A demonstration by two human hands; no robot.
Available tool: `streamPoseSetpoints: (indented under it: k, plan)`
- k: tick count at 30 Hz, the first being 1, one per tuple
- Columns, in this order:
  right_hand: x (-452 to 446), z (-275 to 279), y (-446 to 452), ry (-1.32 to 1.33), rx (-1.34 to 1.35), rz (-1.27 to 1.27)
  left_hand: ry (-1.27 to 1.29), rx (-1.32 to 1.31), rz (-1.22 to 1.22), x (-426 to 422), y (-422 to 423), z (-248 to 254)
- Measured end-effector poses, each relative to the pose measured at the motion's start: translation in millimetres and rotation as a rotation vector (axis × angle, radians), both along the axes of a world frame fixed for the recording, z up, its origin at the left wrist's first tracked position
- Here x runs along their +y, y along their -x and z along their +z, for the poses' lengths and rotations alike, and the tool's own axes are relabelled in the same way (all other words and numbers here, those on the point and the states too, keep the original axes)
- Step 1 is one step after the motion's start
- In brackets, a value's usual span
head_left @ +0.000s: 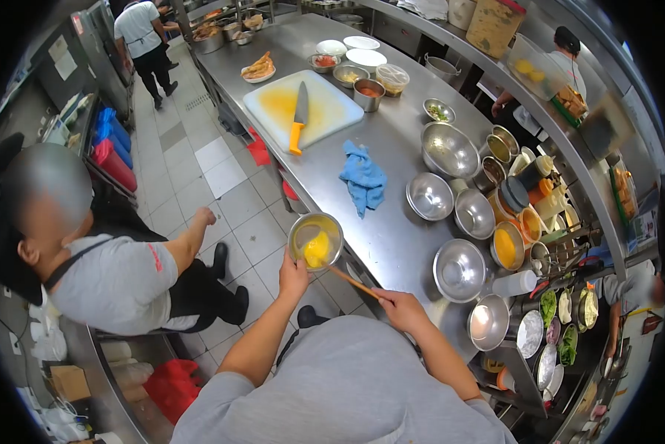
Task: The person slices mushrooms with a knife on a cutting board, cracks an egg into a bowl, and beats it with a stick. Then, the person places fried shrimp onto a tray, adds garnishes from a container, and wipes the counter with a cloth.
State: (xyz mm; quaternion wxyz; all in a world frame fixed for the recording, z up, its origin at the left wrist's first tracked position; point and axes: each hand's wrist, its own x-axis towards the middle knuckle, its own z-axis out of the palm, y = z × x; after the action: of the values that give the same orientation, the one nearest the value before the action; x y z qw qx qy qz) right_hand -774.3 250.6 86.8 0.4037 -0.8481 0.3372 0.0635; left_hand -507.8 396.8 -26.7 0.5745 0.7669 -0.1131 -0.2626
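My left hand (295, 275) grips the near left side of a small metal bowl (334, 235), which is tilted toward me just off the counter's front edge. Inside is a glossy yellow mass (317, 249), like beaten egg or sauce. My right hand (402, 309) is closed around a thin wooden handle (354, 283) that slants up to the bowl's near rim. The head of this utensil is hard to make out against the bowl. A crumpled blue cloth (363, 177) lies on the counter beyond the bowl.
A knife (300, 118) with a yellow handle rests on a stained white cutting board (336, 122). Metal bowls (459, 271) and sauce containers (508, 246) crowd the counter's right side. Close on my left stands a co-worker (125, 277). A shelf (539, 111) overhangs the right.
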Motion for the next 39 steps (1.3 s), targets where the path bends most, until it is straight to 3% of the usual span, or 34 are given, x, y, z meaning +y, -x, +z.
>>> streamPoseSetpoints:
  k: [3, 5, 9, 11, 12, 14, 15, 17, 20, 24, 26, 29, 32, 34, 37, 39]
  plan:
    - [5, 5, -2, 0.234, 0.096, -0.113, -0.012, 0.004, -0.017, 1, -4, -2]
    - [0, -17, 7, -0.001, -0.098, 0.007, -0.039, 0.002, -0.037, 3, -2, 4]
    - [5, 11, -6, 0.203, 0.159, -0.094, -0.017, -0.033, 0.001, 1, -4, 0]
    - [1, -9, 2, -0.057, -0.05, -0.019, -0.003, -0.079, -0.015, 3, -5, -3]
    - [3, -2, -1, -0.057, -0.051, -0.021, -0.029, -0.063, -0.006, 3, -5, 2]
    - [8, 19, -10, 0.204, 0.152, -0.066, -0.056, -0.044, 0.003, 2, -5, 5]
    - [7, 10, -5, 0.202, 0.155, -0.064, -0.063, -0.057, -0.021, 4, -7, 2]
    - [4, -14, 4, -0.009, -0.083, -0.019, -0.074, -0.074, -0.049, 5, -8, 4]
    - [9, 11, -6, 0.146, 0.125, -0.06, -0.051, -0.017, 0.003, 4, -3, 7]
    - [8, -7, 3, -0.002, -0.054, -0.054, -0.049, -0.021, -0.034, 5, -5, 7]
    - [10, -3, 1, 0.183, 0.045, -0.085, -0.081, 0.005, -0.04, 4, -4, 6]
    - [8, -1, 4, -0.017, -0.049, -0.102, -0.013, 0.004, -0.044, 7, -2, -1]
    - [10, 5, 4, 0.11, 0.092, -0.076, -0.035, -0.029, -0.035, 3, -1, -4]
    - [12, 2, 6, -0.005, -0.049, -0.024, 0.023, 0.004, -0.061, 4, 0, 1]
    - [10, 5, 5, 0.133, 0.061, -0.161, -0.027, 0.005, -0.052, 0, 2, 7]
    - [11, -1, 10, -0.035, -0.049, -0.04, -0.002, 0.004, -0.056, 0, 4, 3]
